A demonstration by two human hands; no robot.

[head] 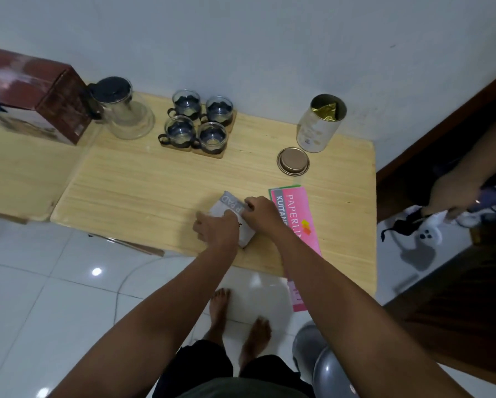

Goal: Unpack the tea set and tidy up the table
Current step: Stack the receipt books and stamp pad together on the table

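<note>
You are gripping small grey pad point(232, 218) with both hands: left hand point(216, 229) curling over its 7 o'clock end, right hand point(262, 212) pinching its 1 o'clock end. Pad lying on worktop point(143, 185) near edge, long axis running 11 to 5 o'clock, pink booklet point(297, 214) just at 3 o'clock.

Bare table point(143, 193) mid-left; cups point(196, 123), teapot point(124, 110), tin point(321, 123) and lid point(293, 161) along the far edge.

Matt pale wood table point(155, 185), clear glass cups point(196, 122), glossy floor tiles point(40, 282)
</note>
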